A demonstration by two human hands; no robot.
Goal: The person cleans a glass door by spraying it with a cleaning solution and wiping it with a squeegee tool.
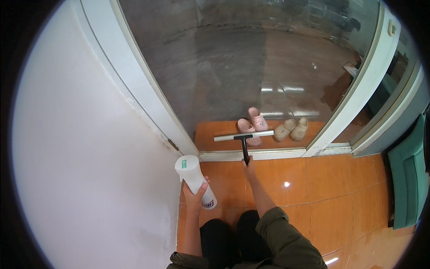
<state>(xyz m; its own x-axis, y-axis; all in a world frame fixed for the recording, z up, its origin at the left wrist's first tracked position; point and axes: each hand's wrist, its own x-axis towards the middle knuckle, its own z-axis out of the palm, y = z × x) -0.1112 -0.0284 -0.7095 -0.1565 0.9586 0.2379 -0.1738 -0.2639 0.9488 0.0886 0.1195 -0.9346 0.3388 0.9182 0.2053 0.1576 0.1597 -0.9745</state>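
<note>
My left hand is wrapped round a white spray bottle, which tilts with its head up toward the door's lower left corner. In my right hand is the black handle of a window squeegee. Its wide silver bar lies level across the lower part of the glass door pane; whether the blade touches the glass I cannot tell. Behind the bar, through the glass, a pair of pink clogs is partly covered by the squeegee. A beige pair of clogs sits just right of them.
A white wall runs close along my left side. The white door frame borders the pane, with a latch at its upper right. A green padded seat stands at the right on the shiny orange tile floor.
</note>
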